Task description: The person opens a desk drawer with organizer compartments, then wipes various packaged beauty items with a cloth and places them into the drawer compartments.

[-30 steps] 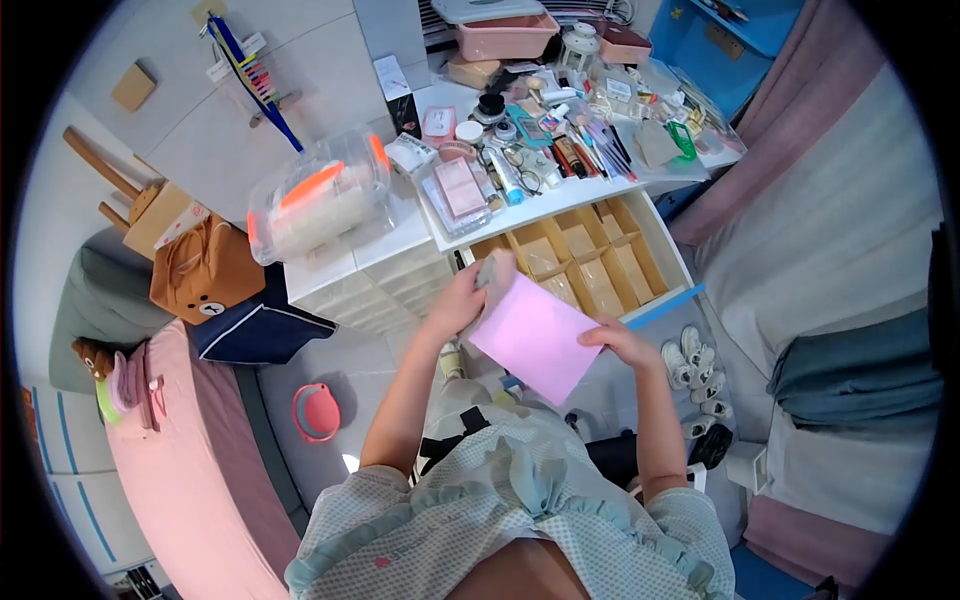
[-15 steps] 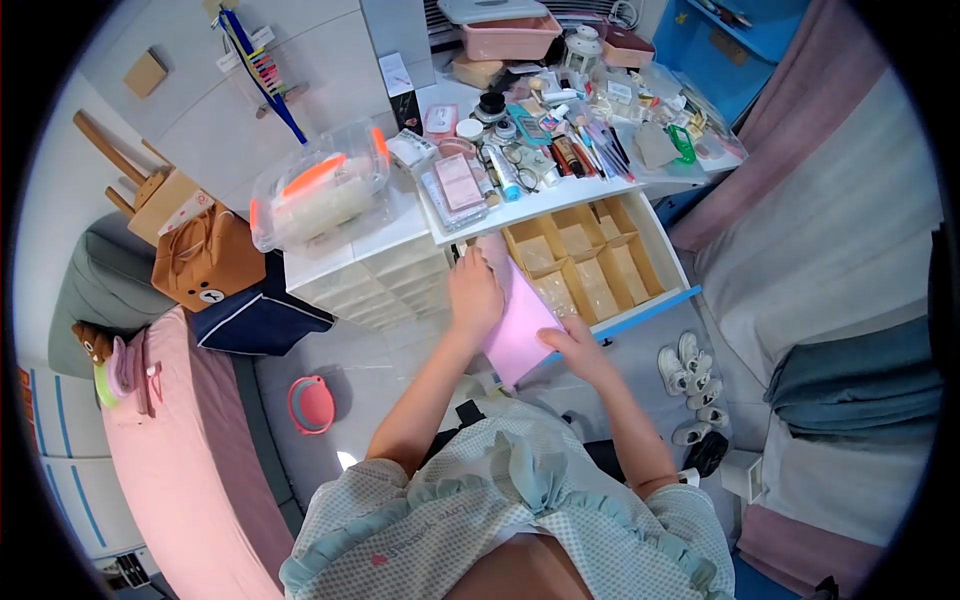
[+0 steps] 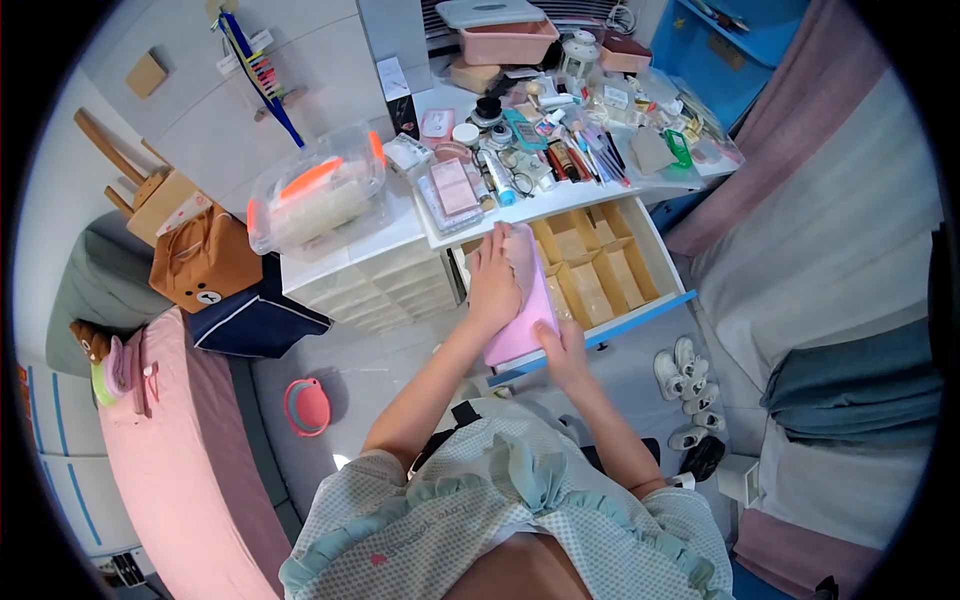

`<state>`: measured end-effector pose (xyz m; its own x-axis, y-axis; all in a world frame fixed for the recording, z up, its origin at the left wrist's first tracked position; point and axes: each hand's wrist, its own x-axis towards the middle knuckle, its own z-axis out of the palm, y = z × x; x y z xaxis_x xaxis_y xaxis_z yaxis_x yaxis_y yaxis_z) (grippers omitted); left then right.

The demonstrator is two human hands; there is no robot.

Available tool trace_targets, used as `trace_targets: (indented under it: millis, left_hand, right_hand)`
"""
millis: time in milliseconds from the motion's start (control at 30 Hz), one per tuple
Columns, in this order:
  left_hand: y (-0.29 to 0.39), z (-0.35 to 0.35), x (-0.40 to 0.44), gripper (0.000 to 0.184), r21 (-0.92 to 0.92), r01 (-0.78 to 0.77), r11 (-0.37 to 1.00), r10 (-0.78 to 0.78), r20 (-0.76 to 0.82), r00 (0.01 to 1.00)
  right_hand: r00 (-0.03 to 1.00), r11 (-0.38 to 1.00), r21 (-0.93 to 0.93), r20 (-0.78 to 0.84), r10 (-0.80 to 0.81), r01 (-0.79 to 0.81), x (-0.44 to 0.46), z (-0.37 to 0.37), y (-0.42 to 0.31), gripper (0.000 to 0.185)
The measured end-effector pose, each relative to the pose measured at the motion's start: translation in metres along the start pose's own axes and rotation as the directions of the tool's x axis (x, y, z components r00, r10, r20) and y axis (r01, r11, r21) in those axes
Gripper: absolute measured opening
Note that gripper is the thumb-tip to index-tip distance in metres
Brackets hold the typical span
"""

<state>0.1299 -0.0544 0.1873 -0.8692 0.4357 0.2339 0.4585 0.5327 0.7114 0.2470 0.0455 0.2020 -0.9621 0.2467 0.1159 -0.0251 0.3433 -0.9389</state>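
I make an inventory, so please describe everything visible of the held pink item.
The pink item is plain, elongated, paler at its far end; material unclear. It is held aslant by the open drawer. The left hand lies along its left side; the right hand grips its right edge, thumb on top.

With 12 at the top of the view and the hands (image 3: 493, 283) at the dial's centre, the held item (image 3: 518, 330) lies against them, across the 9 o'clock end of the drawer (image 3: 640, 316), whose interior holds compartments (image 3: 612, 283). The worktop (image 3: 530, 208) spans 12 to 1, beyond the drawer, with small items (image 3: 565, 160) on it; a basket (image 3: 505, 45) sits towards its far side, a lantern (image 3: 580, 57) just off the basket's 3 o'clock side. A bin (image 3: 320, 200) stands at 10, on a cabinet (image 3: 370, 295). At 8 are a bed (image 3: 190, 440) and, nearer, a basin (image 3: 310, 408) on the floor (image 3: 370, 380); shoes (image 3: 690, 375) lie at 4.
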Motion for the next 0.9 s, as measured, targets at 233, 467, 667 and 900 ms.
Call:
trace_targets:
  millis: [233, 467, 667, 900]
  left_hand:
    - [0.041, 0.006, -0.032, 0.065, 0.102, -0.177, 0.979, 0.161, 0.146, 0.976]
    - [0.029, 0.006, 0.0, 0.062, 0.078, -0.038, 0.996, 0.025, 0.159, 0.987]
    - [0.022, 0.013, 0.012, 0.062, 0.215, -0.167, 0.962, 0.131, 0.171, 0.976]
    - [0.062, -0.003, -0.034, 0.063, 0.103, -0.273, 0.956, 0.258, 0.138, 0.956]
  right_hand:
    - [0.959, 0.956, 0.272, -0.224, 0.171, -0.107, 0.022, -0.002, 0.026, 0.043]
    - [0.98, 0.994, -0.107, -0.195, -0.04, 0.02, 0.004, 0.0, 0.008, 0.045]
    - [0.945, 0.987, 0.138, -0.305, 0.117, -0.078, 0.001, 0.003, 0.011, 0.044]
    - [0.907, 0.957, 0.287, -0.411, 0.091, 0.035, 0.022, -0.002, 0.008, 0.044]
